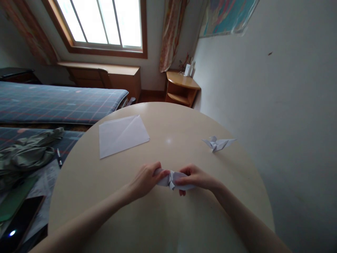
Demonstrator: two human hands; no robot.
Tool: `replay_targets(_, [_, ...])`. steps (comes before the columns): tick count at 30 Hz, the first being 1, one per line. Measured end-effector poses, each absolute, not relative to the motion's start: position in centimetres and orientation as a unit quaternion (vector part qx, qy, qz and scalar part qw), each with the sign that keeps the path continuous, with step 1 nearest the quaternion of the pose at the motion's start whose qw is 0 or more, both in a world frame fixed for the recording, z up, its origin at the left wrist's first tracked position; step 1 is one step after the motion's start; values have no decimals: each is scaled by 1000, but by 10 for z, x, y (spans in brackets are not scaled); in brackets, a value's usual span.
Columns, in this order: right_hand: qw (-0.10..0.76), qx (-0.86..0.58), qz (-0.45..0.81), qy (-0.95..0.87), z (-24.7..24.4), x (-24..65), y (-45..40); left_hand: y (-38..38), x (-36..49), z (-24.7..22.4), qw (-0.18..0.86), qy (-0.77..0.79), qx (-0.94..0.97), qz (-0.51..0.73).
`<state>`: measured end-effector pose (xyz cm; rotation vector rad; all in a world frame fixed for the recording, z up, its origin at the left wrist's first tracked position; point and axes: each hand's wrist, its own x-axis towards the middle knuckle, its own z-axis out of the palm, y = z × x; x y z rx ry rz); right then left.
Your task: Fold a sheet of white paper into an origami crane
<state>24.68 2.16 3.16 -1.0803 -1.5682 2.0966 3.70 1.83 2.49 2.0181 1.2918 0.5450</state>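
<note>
Between my two hands is a folded white paper figure [171,180], held just over the near middle of the round table [171,123]. My left hand [149,178] pinches its left end, the thumb lying on top of the paper. On the other side my right hand [195,177] grips the right end, thumb above and fingertips showing underneath. Small creased folds stand up at the figure's centre, while parts of both ends are covered by my fingers. Farther off to the right, a finished-looking paper crane [218,143] rests on the tabletop with its wings spread.
A stack of white paper sheets [122,135] lies at the table's far left. Left of the table is a bed with a plaid mattress [58,102], holding a crumpled garment [26,151], a pen [59,157] and a dark tablet-like device [21,221]. A white wall [289,123] borders the right side.
</note>
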Motion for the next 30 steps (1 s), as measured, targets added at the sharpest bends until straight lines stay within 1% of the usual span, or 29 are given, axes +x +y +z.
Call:
replay_targets(6, [159, -372, 715, -570, 32, 253, 26, 22, 32, 24, 580, 437, 633, 268])
replay_targets(11, [200, -345, 731, -554, 25, 256, 26, 22, 29, 20, 681, 423, 521, 292])
replay_targets(15, [220, -330, 751, -527, 17, 258, 28, 24, 29, 17, 713, 416, 462, 324])
replay_targets(20, [236, -329, 759, -509, 13, 263, 32, 25, 29, 17, 719, 403, 457, 335])
replay_targets(30, [145, -316, 788, -509, 27, 253, 26, 23, 27, 23, 703, 387, 522, 289])
